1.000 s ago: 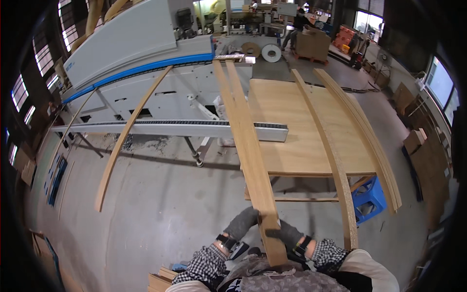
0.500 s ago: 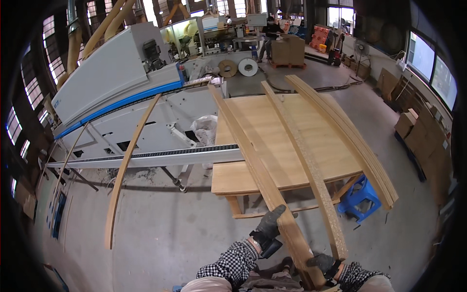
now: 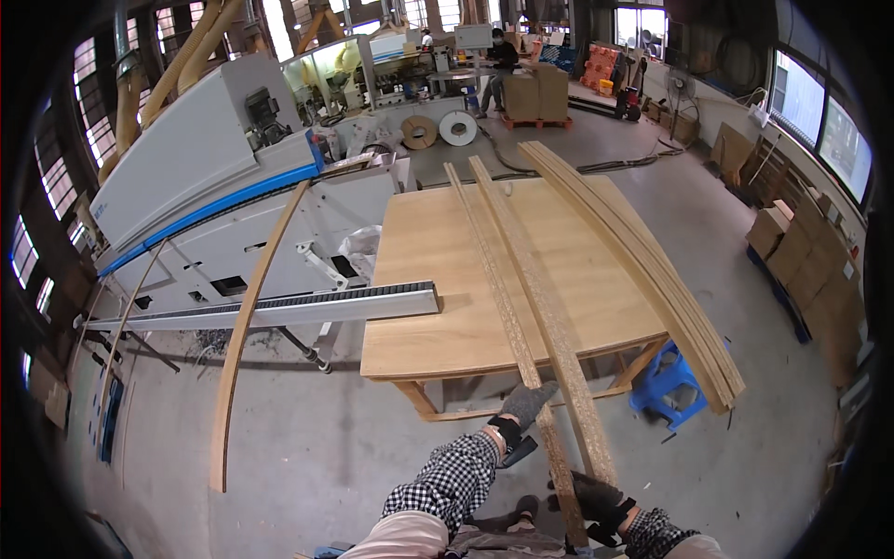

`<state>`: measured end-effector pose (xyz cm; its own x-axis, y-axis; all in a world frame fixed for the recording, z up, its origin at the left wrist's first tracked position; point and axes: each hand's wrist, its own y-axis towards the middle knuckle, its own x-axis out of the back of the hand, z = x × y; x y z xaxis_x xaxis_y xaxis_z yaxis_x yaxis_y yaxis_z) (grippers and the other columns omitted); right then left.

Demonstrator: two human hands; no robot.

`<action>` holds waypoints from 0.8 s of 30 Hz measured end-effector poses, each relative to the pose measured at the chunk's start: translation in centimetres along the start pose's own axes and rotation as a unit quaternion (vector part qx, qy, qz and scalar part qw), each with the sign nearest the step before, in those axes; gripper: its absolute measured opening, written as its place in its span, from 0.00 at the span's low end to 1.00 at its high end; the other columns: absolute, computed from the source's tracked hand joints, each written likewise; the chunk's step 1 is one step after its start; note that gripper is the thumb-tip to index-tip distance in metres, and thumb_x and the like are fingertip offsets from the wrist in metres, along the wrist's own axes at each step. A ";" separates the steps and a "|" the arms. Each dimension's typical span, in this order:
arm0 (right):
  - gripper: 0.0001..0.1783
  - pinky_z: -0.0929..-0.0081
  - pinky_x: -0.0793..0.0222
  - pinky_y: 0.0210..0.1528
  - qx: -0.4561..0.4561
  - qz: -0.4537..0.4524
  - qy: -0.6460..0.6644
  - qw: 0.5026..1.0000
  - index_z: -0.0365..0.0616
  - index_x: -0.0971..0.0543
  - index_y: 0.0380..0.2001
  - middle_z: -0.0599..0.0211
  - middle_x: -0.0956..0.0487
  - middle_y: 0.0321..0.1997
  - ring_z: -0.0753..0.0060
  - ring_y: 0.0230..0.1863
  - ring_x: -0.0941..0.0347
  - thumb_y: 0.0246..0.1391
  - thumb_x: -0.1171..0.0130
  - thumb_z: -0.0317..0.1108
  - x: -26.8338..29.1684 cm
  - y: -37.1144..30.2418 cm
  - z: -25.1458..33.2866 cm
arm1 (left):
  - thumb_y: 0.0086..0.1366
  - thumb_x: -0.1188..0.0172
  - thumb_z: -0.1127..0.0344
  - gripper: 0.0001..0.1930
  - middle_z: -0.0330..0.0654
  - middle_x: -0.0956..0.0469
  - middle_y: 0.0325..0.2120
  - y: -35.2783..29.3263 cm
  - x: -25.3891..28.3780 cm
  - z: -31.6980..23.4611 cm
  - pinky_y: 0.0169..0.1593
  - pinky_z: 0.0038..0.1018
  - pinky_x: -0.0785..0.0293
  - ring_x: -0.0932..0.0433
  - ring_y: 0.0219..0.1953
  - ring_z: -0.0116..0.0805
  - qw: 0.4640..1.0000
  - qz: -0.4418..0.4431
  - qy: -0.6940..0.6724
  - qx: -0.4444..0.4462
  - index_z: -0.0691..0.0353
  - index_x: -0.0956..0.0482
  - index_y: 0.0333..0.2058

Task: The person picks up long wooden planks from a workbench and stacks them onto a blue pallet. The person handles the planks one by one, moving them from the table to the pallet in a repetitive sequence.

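Observation:
In front of me is a long wooden strip (image 3: 500, 303), its narrow speckled edge facing up and its far end over the plywood table. My left hand (image 3: 527, 402), in a dark grey glove, grips it just past the table's near edge. Closer to my body, my gloved right hand (image 3: 599, 500) is closed around the same strip, with fingertips showing on its left side. A second speckled strip (image 3: 545, 303) lies just right of it, its near end by my right hand. Further right rests a stack of several strips (image 3: 643, 279).
The plywood-topped table (image 3: 410, 345) stands ahead, with a blue stool (image 3: 666, 391) below its right side. At left is a grey machine (image 3: 177, 177) with a roller rail (image 3: 372, 303) reaching the table. Another board (image 3: 247, 326) leans on the machine. A person (image 3: 501, 61) is far off near cartons (image 3: 537, 95).
The strip in my hands has turned from its broad face onto its narrow edge. It has shifted closer to the second strip. My view has moved slightly.

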<state>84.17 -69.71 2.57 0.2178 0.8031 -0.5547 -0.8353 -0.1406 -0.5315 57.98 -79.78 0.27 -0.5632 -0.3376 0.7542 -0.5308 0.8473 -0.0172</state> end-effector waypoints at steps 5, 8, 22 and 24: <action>0.31 0.65 0.36 0.58 0.252 -0.211 -0.693 0.641 0.36 0.26 0.48 0.51 0.28 0.54 0.55 0.55 0.31 0.44 0.32 0.43 0.3 0.0 4.7 | 0.68 0.63 0.70 0.22 0.47 0.33 0.58 3.0 -0.7 0.0 0.60 0.35 0.35 0.30 0.56 0.47 0.990 0.132 -0.005 0.051 0.57 0.38 0.60; 0.42 0.62 0.36 0.56 0.190 -0.395 -0.610 0.660 0.36 0.30 0.50 0.46 0.29 0.53 0.47 0.55 0.33 0.32 0.25 0.47 1.5 0.6 4.8 | 0.68 0.56 0.52 0.25 0.55 0.28 0.52 4.2 -1.3 -2.8 0.55 0.33 0.33 0.27 0.51 0.48 0.970 0.071 -0.187 0.140 0.63 0.33 0.56; 0.61 0.58 0.34 0.55 -0.012 -0.375 -0.605 0.702 0.36 0.50 0.62 0.41 0.32 0.54 0.44 0.55 0.34 0.27 0.26 0.46 -1.9 4.2 4.6 | 0.54 0.35 0.51 0.38 0.57 0.38 0.57 -10.1 9.2 4.9 0.62 0.41 0.44 0.40 0.60 0.52 0.965 -0.243 0.019 0.100 0.64 0.38 0.59; 0.63 0.59 0.35 0.57 0.001 -0.377 -0.613 0.694 0.36 0.52 0.63 0.41 0.34 0.55 0.44 0.57 0.35 0.27 0.26 0.47 -1.0 4.3 4.0 | 0.52 0.33 0.53 0.46 0.56 0.43 0.61 -16.9 16.1 11.7 0.66 0.41 0.51 0.46 0.64 0.50 0.910 -0.352 0.083 0.204 0.66 0.47 0.63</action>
<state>78.37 -68.73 3.42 0.0015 0.5377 0.8432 -0.7186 0.5870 -0.3730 50.48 -104.34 5.05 0.0929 -0.6427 0.7604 -0.9326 0.2114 0.2926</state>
